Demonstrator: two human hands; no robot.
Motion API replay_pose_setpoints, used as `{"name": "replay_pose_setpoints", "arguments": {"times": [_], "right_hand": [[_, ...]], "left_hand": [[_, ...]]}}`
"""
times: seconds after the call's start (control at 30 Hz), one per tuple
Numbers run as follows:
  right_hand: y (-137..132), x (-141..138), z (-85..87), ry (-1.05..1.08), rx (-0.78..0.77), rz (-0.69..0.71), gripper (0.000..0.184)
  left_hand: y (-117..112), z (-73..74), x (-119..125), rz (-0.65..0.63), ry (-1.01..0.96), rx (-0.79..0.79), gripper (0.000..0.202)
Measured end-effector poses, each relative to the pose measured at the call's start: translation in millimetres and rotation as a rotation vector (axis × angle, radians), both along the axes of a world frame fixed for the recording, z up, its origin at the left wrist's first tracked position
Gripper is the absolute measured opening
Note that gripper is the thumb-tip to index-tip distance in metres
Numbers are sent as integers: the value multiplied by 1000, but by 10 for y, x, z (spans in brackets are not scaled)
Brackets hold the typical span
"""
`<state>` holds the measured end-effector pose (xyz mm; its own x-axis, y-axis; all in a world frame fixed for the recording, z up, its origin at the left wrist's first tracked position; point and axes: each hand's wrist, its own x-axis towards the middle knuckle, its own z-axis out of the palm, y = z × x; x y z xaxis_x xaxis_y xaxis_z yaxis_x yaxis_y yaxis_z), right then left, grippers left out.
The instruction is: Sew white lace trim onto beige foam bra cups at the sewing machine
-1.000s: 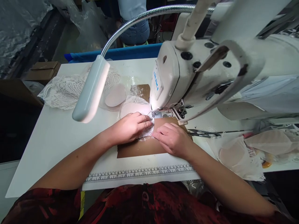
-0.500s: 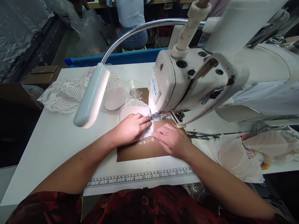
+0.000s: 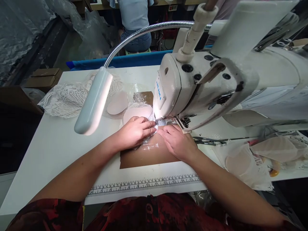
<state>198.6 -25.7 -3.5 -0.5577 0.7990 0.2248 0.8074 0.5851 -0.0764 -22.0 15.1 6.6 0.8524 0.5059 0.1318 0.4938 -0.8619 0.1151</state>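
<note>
Under the head of a white sewing machine [image 3: 168, 88] lies a pale pink bra cup [image 3: 137, 111] with white lace along its edge. My left hand [image 3: 134, 132] rests palm down on the lace, its fingers stretched toward the needle area. Just to the right, my right hand [image 3: 178, 139] pinches the near edge of the lace between thumb and forefinger, with the other fingers curled. Both sets of fingertips nearly meet in front of the presser foot. Part of the lace is hidden beneath my left hand. A brown sheet [image 3: 149, 157] covers the table below the work.
A lamp [image 3: 93, 99] on a bendy metal neck hangs at left. Behind it are a white lace pile [image 3: 66, 99] and another pink cup [image 3: 117, 103]. Black scissors [image 3: 209, 141] and more lace pieces [image 3: 243, 160] lie right. A printed ruler [image 3: 144, 186] runs along the front edge.
The lace has turned and shifted toward the needle, so less of it shows between my hands. My right hand has moved slightly up and left, closer to my left fingertips.
</note>
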Motion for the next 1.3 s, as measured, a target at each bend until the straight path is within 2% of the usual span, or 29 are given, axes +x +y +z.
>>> {"name": "replay_pose_setpoints", "arguments": {"times": [0.1,0.27,0.63,0.73,0.83,0.97,1.07,1.17,1.3], "right_hand": [[19,-5,-11,-20,-18,-41,39],[65,20,-40,39,-38,-8,38],[26,83,-53,84,-19,-5,40],[11,85,-33,92,-10,6,38],[-2,89,-17,90,-8,4,35],[-11,118,-3,72,-18,-55,33],[-16,149,6,82,-3,-58,32],[-30,167,19,153,41,20,29],[-61,142,27,205,-7,251,29]], "left_hand": [[25,-36,-6,12,10,46,34],[56,-74,3,81,15,53,34],[39,-38,46,144,54,87,37],[14,34,43,192,85,77,39],[-55,186,6,260,138,-18,41],[-175,399,-38,233,148,-206,39],[-211,441,-16,219,84,-260,32],[-176,376,14,171,12,-259,30],[-115,250,11,125,-9,-200,34]]}}
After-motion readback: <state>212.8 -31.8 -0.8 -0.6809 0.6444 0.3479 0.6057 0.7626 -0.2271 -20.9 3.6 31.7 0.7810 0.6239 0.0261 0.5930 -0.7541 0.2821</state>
